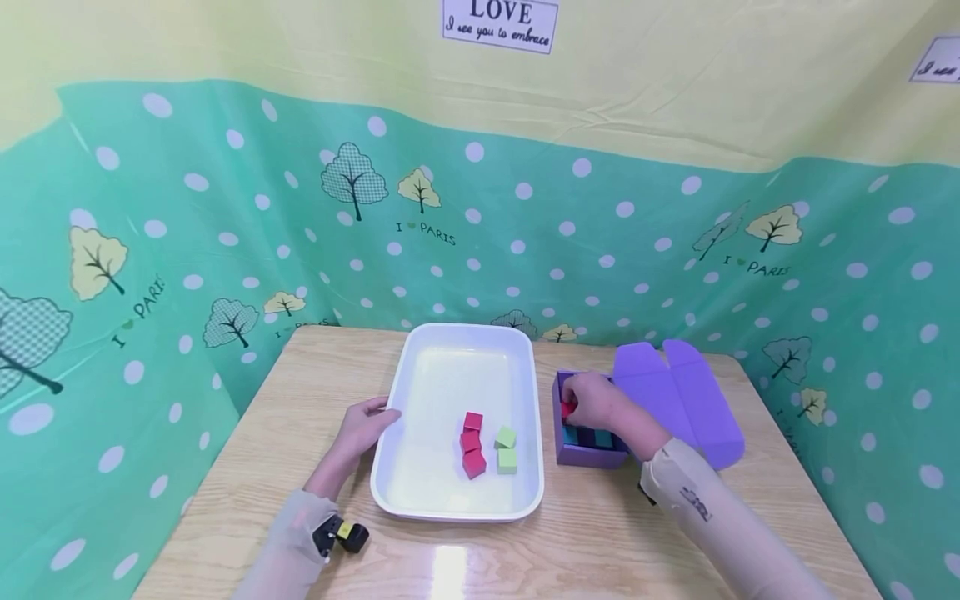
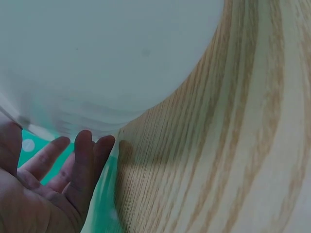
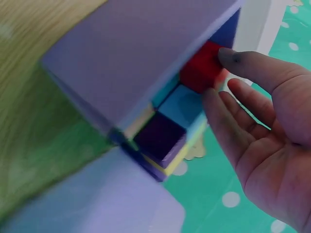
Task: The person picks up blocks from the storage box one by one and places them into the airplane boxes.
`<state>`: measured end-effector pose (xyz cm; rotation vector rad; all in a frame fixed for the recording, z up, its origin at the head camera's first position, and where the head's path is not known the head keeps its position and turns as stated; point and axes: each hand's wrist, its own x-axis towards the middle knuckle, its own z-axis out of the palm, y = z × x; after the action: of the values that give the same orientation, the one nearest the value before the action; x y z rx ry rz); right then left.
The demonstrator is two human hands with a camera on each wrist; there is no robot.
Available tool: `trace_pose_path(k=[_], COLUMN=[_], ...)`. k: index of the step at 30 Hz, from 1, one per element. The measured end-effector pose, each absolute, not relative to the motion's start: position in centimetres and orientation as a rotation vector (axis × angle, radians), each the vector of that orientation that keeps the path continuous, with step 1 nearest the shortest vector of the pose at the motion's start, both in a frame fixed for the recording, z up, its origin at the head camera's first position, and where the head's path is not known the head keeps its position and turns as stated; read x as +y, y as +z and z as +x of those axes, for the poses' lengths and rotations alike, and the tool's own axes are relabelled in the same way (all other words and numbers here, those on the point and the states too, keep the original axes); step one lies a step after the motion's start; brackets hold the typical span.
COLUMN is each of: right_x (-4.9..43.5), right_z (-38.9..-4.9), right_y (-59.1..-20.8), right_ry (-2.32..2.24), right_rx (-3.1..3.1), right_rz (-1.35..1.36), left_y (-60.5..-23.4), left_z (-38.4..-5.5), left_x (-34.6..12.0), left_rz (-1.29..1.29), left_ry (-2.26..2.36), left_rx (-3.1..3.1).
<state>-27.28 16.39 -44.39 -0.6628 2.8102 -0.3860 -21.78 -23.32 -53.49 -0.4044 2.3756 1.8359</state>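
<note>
In the purple box (image 1: 590, 455), my right hand (image 1: 596, 400) pinches a red cube (image 3: 203, 67) between thumb and fingers. Beside that cube in the right wrist view lie a blue cube (image 3: 182, 104) and a dark purple cube (image 3: 160, 137), with a yellow one partly covered below. My left hand (image 1: 362, 429) holds the left rim of a white tray (image 1: 423, 492), thumb over the edge and fingers along the outside. Inside the tray, red cubes (image 1: 472, 442) form a short column, with two light green cubes (image 1: 507, 461) to their right.
The box's purple lid (image 1: 693, 408) lies folded open to the right, under the right forearm. Wooden tabletop (image 1: 300, 392) surrounds the tray. A green and yellow patterned cloth (image 1: 525, 233) hangs behind the table and along both sides.
</note>
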Motion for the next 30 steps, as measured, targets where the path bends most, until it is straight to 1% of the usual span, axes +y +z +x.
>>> trace_pose_path(k=[4, 10, 14, 20, 24, 30], right_x=[15.0, 9.9, 6.1, 1.8, 0.3, -0.7], right_z=[-26.8, -26.5, -26.7, -26.3, -26.0, -26.2], right_y=[-43.1, -42.0, -42.5, -43.6, -44.2, -44.9], right_ry=[-0.431, -0.393, -0.337, -0.138, -0.026, 0.07], right_rx=[2.82, 2.77, 2.712, 2.67, 2.652, 2.572], right_rz=[-0.749, -0.839, -0.89, -0.861, -0.862, -0.894], left_y=[-53.5, -53.4, -53.5, -53.7, -53.6, -53.6], left_z=[-21.8, -21.7, -21.7, -21.7, -21.6, -21.7], left_x=[-23.4, -23.3, -23.4, -23.2, -23.2, -23.3], left_rz=[-0.404, -0.408, -0.412, -0.404, -0.401, -0.39], left_ry=[1.844, 1.846, 1.856, 1.868, 1.856, 1.841], left_rx=[2.369, 2.368, 2.367, 2.363, 2.374, 2.404])
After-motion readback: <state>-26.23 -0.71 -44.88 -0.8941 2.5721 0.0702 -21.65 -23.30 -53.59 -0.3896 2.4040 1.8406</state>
